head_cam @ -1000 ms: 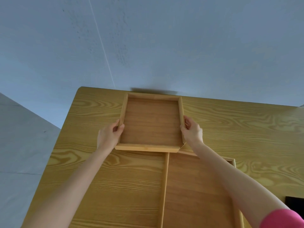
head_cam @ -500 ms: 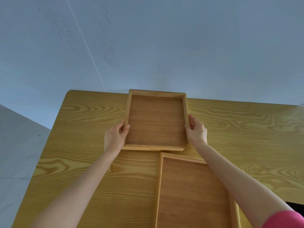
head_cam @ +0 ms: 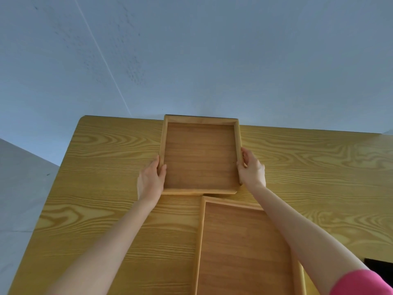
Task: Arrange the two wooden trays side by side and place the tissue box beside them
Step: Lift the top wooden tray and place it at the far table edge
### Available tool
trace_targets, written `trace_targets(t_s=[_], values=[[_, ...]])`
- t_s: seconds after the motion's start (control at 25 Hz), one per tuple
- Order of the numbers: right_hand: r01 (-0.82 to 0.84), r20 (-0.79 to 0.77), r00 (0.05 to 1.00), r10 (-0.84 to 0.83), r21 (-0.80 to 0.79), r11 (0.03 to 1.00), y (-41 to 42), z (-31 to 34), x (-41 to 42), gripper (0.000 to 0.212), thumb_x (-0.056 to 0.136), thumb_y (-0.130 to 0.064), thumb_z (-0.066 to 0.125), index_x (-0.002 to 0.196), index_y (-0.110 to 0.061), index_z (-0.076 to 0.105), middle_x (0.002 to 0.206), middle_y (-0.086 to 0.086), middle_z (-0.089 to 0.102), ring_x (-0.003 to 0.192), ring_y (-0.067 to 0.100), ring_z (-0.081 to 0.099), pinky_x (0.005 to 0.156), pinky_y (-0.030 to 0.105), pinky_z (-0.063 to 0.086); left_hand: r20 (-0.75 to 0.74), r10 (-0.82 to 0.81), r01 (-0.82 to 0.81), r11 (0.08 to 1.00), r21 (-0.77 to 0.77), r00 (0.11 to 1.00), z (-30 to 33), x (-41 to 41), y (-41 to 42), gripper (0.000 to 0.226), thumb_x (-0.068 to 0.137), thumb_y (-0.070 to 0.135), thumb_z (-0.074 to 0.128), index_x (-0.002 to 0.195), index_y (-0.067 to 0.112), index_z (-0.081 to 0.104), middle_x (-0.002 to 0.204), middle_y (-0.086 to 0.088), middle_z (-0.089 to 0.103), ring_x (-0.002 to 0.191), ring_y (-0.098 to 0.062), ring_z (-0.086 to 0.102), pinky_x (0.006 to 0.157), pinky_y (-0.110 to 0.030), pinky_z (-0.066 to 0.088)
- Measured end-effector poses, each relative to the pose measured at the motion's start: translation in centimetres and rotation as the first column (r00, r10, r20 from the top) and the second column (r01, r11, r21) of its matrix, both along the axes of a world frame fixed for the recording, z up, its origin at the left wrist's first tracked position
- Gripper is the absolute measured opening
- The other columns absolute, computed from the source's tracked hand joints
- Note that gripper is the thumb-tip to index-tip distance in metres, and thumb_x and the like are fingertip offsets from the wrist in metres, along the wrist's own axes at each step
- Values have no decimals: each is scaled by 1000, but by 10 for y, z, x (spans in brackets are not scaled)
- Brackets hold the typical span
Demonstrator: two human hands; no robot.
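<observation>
A small square wooden tray [head_cam: 201, 154] lies at the far edge of the wooden table [head_cam: 106, 177], its far rim level with the table's back edge. My left hand [head_cam: 151, 179] grips the tray's left rim and my right hand [head_cam: 252, 170] grips its right rim. A larger wooden tray [head_cam: 244, 248] lies nearer to me, just below and to the right of the small one; my right forearm crosses its right side. No tissue box is in view.
A pale grey wall rises right behind the table's far edge. The table's left edge drops to a grey floor [head_cam: 19, 199]. A dark object [head_cam: 380, 267] shows at the lower right edge.
Both hands have pushed the small tray away from me to the table's far edge. It has separated from the larger tray, which it overlapped a second ago.
</observation>
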State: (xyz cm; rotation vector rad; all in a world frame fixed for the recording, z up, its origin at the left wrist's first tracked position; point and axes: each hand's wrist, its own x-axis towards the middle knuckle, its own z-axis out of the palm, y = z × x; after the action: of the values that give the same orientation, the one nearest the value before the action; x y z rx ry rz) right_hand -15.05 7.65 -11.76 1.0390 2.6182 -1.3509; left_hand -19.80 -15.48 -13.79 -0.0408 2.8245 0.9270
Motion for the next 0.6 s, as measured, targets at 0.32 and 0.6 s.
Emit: trace_targets(t_s=[0.32,0.6], values=[[89,-39,995,-88,16,996,4,-4,5,45,92,-1,46,136,-12,43,137,13,53,125,26,51,103,33,40,15,-13,14,1000,-21,1000,6,0,10,46,94,28,44,135,9,40,123,-12,61,110,-26,59,86,-34,49],[67,-4,998,-67,18,998,13,-2,2,43,92,-3,47,134,-12,43,135,13,54,126,26,49,101,36,42,46,60,-59,998,-22,997,5,-1,17,44,93,30,43,134,12,42,123,-10,62,110,-27,59,84,-36,48]])
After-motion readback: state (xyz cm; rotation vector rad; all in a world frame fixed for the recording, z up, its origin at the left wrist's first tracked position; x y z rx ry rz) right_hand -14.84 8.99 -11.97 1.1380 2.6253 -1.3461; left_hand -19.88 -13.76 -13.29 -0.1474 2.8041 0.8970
